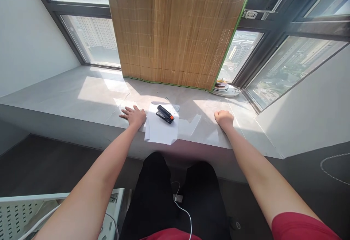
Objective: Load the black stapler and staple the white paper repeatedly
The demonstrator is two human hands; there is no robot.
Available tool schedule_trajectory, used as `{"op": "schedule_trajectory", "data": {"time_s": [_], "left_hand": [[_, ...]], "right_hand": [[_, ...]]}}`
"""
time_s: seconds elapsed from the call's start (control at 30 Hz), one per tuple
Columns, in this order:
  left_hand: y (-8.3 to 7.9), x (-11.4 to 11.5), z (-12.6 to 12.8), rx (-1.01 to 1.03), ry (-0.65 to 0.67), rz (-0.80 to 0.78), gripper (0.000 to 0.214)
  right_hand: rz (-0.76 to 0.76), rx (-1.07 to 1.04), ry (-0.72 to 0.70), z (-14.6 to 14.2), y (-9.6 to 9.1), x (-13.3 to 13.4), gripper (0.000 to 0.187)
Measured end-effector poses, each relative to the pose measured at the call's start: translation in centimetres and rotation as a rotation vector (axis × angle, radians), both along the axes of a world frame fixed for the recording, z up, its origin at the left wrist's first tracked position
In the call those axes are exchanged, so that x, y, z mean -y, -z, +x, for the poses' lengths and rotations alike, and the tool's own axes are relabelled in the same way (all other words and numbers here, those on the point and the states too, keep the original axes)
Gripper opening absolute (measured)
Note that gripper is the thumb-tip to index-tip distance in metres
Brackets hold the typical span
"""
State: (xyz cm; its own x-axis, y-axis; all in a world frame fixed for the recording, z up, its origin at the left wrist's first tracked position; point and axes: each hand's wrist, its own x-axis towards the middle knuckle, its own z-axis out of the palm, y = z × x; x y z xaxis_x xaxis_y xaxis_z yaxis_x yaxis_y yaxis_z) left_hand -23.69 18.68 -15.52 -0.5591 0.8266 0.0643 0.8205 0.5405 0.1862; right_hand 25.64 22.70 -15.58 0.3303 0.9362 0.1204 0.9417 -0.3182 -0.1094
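Note:
My left hand (133,116) lies flat on the window sill with its fingers spread, just left of a few white paper sheets (161,132). On those sheets rests a black stapler (164,114) with an orange-red patch at its near end. Farther right, my right hand (224,118) is curled into a fist on the sill; I cannot make out anything inside it. Neither hand touches the stapler. The paper's near edge reaches over the front edge of the sill.
A bamboo blind (175,32) hangs over the middle of the window. Stacked plates (225,89) stand at the sill's back right. A white perforated basket (20,214) is at the lower left. A white cable (186,212) runs between my legs.

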Motion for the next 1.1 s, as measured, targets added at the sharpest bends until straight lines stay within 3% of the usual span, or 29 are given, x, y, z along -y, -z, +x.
{"op": "schedule_trajectory", "data": {"time_s": [0.1,0.17,0.27,0.37,0.47,0.53,0.67,0.8,0.93,1.1], "left_hand": [[0.0,0.0,0.0,0.007,0.002,-0.001,0.079],[0.0,0.0,0.0,0.009,0.002,0.001,0.079],[-0.1,0.0,0.0,0.011,0.004,0.007,0.078],[-0.4,0.2,0.1,0.017,0.008,0.009,0.079],[-0.5,0.4,0.2,0.014,0.011,0.007,0.08],[-0.6,0.5,0.2,0.01,0.012,-0.001,0.079],[-0.6,0.4,0.4,0.004,0.009,-0.007,0.079],[-0.7,0.4,0.6,0.022,-0.002,-0.004,0.079],[-0.8,0.5,0.5,0.035,-0.003,-0.003,0.08],[-0.7,0.4,0.3,0.025,0.0,0.007,0.079]], "right_hand": [[0.036,-0.152,0.054,-0.6,-0.8,0.3,0.037],[0.055,-0.263,0.046,-2.9,-1.4,0.4,0.036],[0.097,-0.379,-0.167,-10.2,-1.8,1.0,0.043],[0.187,-0.632,-0.653,-19.7,-1.3,2.7,0.035],[0.161,-0.563,-0.721,-26.5,-0.9,4.6,0.037],[0.136,-0.466,-0.683,-28.2,-0.8,5.3,0.033],[0.122,-0.391,-0.685,-26.0,-0.9,5.1,0.032],[0.146,-0.422,-0.678,-20.2,-0.6,4.8,0.035],[0.235,-0.449,-0.585,-14.9,0.3,5.4,0.036],[0.294,-0.568,-0.578,-13.1,0.7,5.6,0.049]]}}
